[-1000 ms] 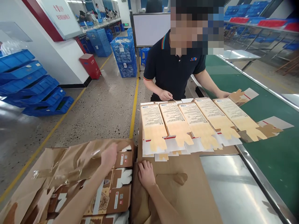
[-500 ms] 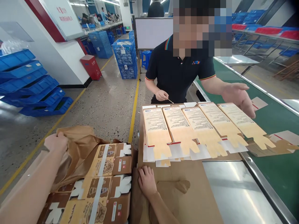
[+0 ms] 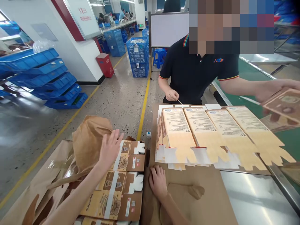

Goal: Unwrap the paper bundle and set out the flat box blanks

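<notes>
Head camera: the left hand (image 3: 111,147) is spread with fingers outstretched, beside crumpled brown paper (image 3: 87,140) and above banded cartons (image 3: 112,200); whether it touches either, I cannot tell. Apart from it, the right hand (image 3: 159,182) rests, fingers loosely bent, on a brown sheet (image 3: 208,209). Below the left hand, the brown-and-tan card bundles carry white bands. Beyond the right hand, pale cartons (image 3: 177,128) with notched flaps lie in rows; smooth metal (image 3: 255,197) gleams to its right.
</notes>
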Demonstrator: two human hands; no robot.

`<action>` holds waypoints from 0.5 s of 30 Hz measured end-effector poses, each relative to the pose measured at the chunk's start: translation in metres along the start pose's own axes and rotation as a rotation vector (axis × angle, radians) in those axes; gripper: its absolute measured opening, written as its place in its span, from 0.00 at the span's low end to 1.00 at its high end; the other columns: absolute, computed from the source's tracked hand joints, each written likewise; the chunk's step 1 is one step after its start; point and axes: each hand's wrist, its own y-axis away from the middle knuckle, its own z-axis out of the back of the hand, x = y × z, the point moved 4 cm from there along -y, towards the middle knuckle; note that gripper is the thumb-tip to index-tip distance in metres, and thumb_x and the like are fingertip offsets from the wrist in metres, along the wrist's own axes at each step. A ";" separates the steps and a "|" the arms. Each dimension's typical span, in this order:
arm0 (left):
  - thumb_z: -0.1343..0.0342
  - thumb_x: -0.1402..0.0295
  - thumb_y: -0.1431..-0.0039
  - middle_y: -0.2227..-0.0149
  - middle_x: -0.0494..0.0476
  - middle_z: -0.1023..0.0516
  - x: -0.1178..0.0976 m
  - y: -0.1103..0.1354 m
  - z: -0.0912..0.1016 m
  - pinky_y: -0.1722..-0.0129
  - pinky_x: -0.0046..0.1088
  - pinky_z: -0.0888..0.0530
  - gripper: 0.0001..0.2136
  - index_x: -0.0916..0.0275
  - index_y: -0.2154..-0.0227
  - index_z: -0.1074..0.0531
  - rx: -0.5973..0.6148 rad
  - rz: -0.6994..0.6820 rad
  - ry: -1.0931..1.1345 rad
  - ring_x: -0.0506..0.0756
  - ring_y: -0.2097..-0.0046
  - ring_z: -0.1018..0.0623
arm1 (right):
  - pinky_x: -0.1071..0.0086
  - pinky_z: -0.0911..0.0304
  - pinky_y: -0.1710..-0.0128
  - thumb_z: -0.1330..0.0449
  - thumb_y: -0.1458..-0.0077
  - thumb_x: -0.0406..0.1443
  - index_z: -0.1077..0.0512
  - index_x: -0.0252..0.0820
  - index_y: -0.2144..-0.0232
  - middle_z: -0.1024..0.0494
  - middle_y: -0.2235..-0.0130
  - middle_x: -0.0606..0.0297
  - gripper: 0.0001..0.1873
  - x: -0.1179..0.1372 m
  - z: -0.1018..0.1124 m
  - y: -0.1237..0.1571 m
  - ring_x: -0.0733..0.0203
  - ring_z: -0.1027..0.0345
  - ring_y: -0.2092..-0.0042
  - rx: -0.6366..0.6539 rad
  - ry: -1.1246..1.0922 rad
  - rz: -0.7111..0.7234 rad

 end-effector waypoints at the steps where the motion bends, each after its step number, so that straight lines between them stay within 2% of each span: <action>1: 0.47 0.70 0.41 0.35 0.62 0.45 -0.003 -0.005 -0.012 0.37 0.55 0.48 0.24 0.59 0.41 0.42 0.028 -0.053 -0.004 0.62 0.35 0.44 | 0.59 0.32 0.59 0.43 0.43 0.29 0.30 0.37 0.59 0.26 0.57 0.60 0.08 0.008 0.005 -0.008 0.57 0.30 0.57 -0.013 -0.012 0.019; 3: 0.47 0.67 0.40 0.42 0.62 0.34 0.007 -0.020 -0.034 0.38 0.55 0.45 0.19 0.63 0.46 0.36 0.072 -0.092 -0.019 0.62 0.37 0.39 | 0.56 0.37 0.50 0.47 0.41 0.29 0.32 0.38 0.52 0.29 0.47 0.54 0.15 0.032 0.014 -0.031 0.52 0.35 0.47 -0.030 -0.042 0.092; 5: 0.47 0.65 0.40 0.49 0.60 0.28 0.025 -0.036 -0.046 0.39 0.55 0.43 0.14 0.64 0.54 0.30 0.107 -0.095 -0.021 0.60 0.42 0.33 | 0.53 0.47 0.40 0.50 0.38 0.34 0.37 0.41 0.44 0.39 0.37 0.54 0.21 0.060 0.016 -0.058 0.50 0.48 0.36 -0.019 -0.071 0.185; 6: 0.47 0.64 0.40 0.52 0.59 0.26 0.034 -0.042 -0.050 0.40 0.54 0.41 0.11 0.64 0.57 0.29 0.124 -0.100 -0.017 0.59 0.44 0.31 | 0.51 0.51 0.38 0.51 0.37 0.39 0.40 0.44 0.41 0.44 0.34 0.56 0.23 0.073 0.014 -0.070 0.49 0.54 0.34 0.001 -0.085 0.226; 8: 0.47 0.64 0.41 0.56 0.56 0.25 0.048 -0.049 -0.055 0.42 0.50 0.38 0.09 0.64 0.63 0.28 0.162 -0.112 -0.003 0.57 0.48 0.29 | 0.46 0.55 0.37 0.53 0.37 0.47 0.42 0.46 0.39 0.48 0.33 0.57 0.27 0.092 0.003 -0.088 0.45 0.57 0.33 0.060 -0.109 0.277; 11: 0.47 0.63 0.40 0.58 0.56 0.25 0.063 -0.053 -0.064 0.45 0.47 0.35 0.10 0.64 0.63 0.28 0.199 -0.047 0.027 0.56 0.51 0.27 | 0.41 0.56 0.39 0.57 0.37 0.51 0.43 0.45 0.38 0.48 0.33 0.53 0.30 0.098 -0.017 -0.094 0.42 0.56 0.33 0.139 -0.136 0.292; 15: 0.47 0.61 0.40 0.59 0.56 0.25 0.084 -0.060 -0.083 0.49 0.45 0.31 0.12 0.64 0.61 0.29 0.197 0.215 0.064 0.55 0.54 0.26 | 0.42 0.58 0.38 0.58 0.37 0.52 0.47 0.49 0.36 0.53 0.32 0.56 0.31 0.087 -0.030 -0.089 0.44 0.59 0.33 0.184 -0.145 0.285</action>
